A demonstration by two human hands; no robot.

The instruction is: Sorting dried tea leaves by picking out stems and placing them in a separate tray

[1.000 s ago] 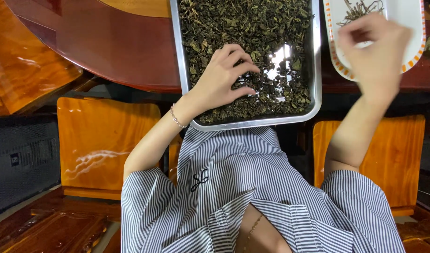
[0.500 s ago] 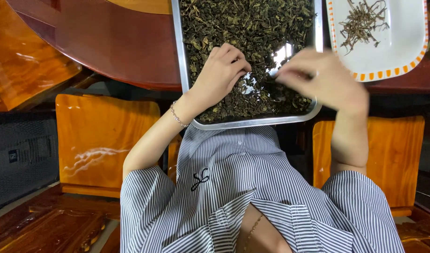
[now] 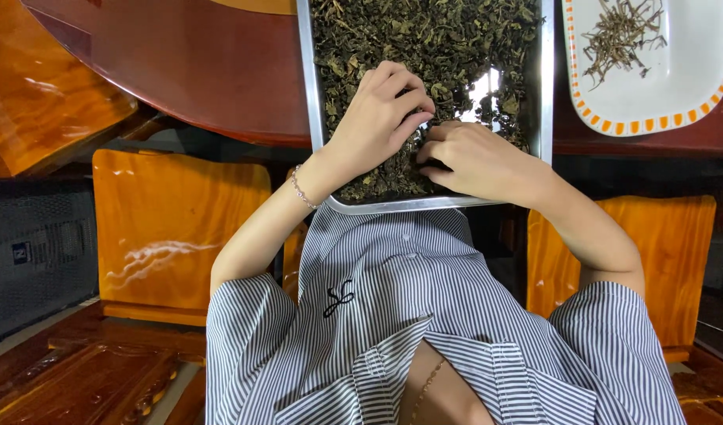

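A metal tray [image 3: 308, 94] full of dark dried leaves [image 3: 432, 39] lies on the dark red table in front of me. My left hand [image 3: 377, 118], with a thin bracelet at the wrist, rests on the leaves near the tray's near edge, its fingers curled into them. My right hand [image 3: 475, 161] lies just to its right, low over the leaves, with bent fingers pinching into them beside my left fingertips. The fingertips of both hands are partly buried, so what they pinch stays hidden.
A white dish with an orange-dashed rim [image 3: 676, 86] holds a small heap of thin stems at the upper right. Orange wooden chairs [image 3: 172, 228] stand under the table edge on both sides. My striped shirt fills the bottom.
My right hand came back from the white dish, down and to the left, into the tray beside my left hand. My left hand stayed in the leaves.
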